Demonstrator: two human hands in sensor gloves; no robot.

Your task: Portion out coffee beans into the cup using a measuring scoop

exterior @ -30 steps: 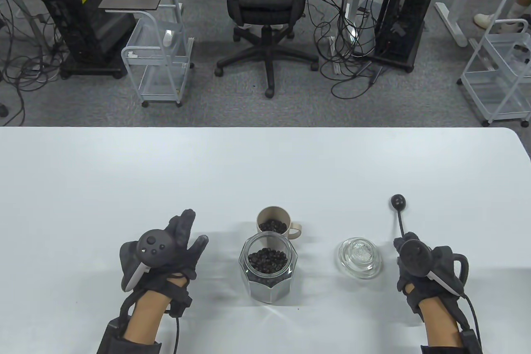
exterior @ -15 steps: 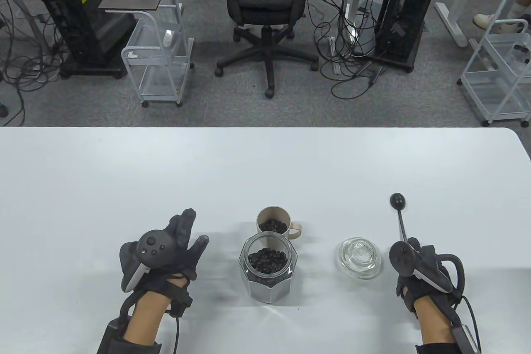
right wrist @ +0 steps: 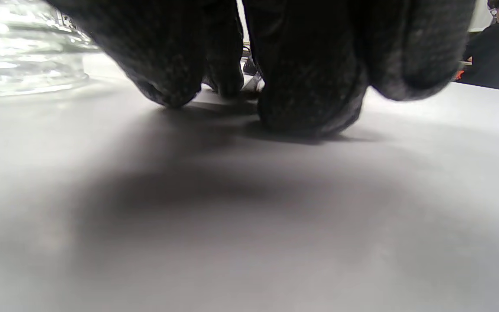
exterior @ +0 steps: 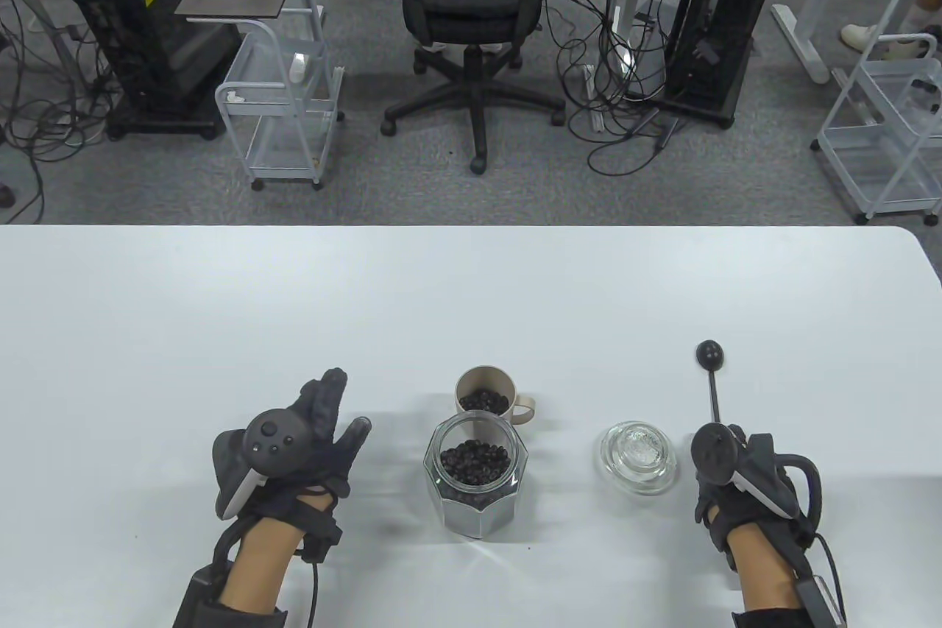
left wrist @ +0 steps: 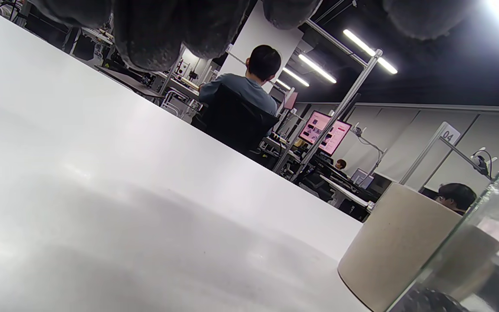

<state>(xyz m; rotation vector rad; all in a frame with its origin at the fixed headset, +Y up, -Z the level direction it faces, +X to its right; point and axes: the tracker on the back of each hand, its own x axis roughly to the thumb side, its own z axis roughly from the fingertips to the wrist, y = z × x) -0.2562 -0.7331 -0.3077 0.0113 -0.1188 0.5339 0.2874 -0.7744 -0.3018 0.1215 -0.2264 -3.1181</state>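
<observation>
Since one second ago, the right hand (exterior: 743,481) has rolled outward beside the glass lid (exterior: 638,456), turning its tracker (exterior: 717,450) edge-on. The measuring scoop (exterior: 711,378) has swung from leaning towards the lid to nearly straight, its bowl farther from the lid.

Grey carpet (exterior: 368,179), black office chair (exterior: 471,9), 2 white wire carts (exterior: 283,113).
</observation>
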